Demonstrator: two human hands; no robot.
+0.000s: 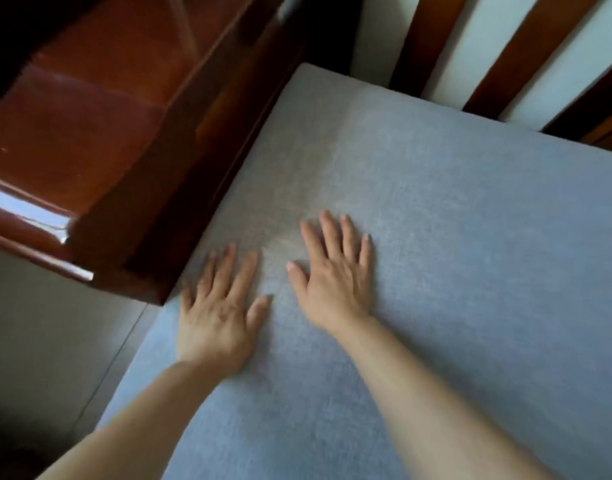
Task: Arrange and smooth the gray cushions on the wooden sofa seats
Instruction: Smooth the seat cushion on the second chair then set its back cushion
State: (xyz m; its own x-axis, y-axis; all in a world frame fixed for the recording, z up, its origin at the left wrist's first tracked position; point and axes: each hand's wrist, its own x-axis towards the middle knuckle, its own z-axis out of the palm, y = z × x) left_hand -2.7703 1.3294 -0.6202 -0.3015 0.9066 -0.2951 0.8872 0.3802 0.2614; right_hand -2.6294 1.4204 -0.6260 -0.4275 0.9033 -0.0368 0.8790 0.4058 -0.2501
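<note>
Head view: our left hand (216, 315) and right hand (334, 277) lie flat, fingers spread, side by side on the gray cushion (453, 254), which rests beside the wooden armrest (131, 140).

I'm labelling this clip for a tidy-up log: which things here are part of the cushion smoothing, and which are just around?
Part of the job:
gray cushion
left hand, flat on the cushion
right hand, flat on the cushion

Just around:
wooden armrest
back slats
floor
</note>
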